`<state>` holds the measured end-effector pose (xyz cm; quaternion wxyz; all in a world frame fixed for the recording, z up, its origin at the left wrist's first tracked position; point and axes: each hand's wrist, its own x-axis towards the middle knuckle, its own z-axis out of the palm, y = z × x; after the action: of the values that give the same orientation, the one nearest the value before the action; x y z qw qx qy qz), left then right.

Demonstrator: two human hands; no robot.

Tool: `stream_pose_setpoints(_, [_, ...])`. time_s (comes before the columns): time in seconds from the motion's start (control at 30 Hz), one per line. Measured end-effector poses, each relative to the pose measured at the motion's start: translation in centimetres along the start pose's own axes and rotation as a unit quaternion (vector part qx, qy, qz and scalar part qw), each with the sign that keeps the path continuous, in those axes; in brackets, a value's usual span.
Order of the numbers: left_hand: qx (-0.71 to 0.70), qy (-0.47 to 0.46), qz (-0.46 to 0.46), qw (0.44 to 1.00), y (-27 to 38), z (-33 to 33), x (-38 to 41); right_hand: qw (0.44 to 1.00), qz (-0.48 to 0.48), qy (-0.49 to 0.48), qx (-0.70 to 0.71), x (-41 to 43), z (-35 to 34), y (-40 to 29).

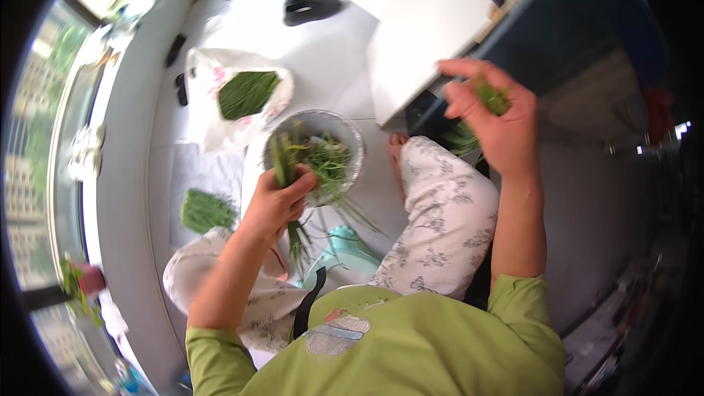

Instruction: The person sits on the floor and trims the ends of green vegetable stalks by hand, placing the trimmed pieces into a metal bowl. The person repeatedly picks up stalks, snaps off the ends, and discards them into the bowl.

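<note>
My left hand (280,201) is closed around a bunch of long green leafy stalks (283,162), which look like garlic chives, held over the near left side of a round bin (360,148). Tangled green and yellowish scraps (330,159) lie inside the bin. My right hand (492,110) is raised to the right, slightly blurred, with a small green clump (492,96) against its palm and fingers. More long green leaves (463,138) show below it, beside my knee. Behind the bin, a white plastic bag (206,115) holds many green stalks (248,94).
A neat green pile (206,210) lies on a pale sheet (192,168) at left. A turquoise plastic stool (346,253) is between my legs. White cabinet panels (429,27) and a dark panel (572,27) stand at right. Black shoes (312,5) lie on the floor; windows line the left.
</note>
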<state>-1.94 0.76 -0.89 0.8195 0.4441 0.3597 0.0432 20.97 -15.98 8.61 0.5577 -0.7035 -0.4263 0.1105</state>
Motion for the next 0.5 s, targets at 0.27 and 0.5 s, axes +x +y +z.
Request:
stream_pose_setpoints(0.27, [-0.070, 0.012, 0.008, 0.997, -1.2, -2.5, 0.1, 0.919, 0.216, -0.306, 0.124, -1.8, 14.6, 5.0])
stream_pose_setpoints(0.5, [-0.098, 0.030, -0.018, 0.995, -2.4, -4.3, 0.9, 0.866, 0.365, -0.299, 0.167, -2.6, 16.3, 5.7])
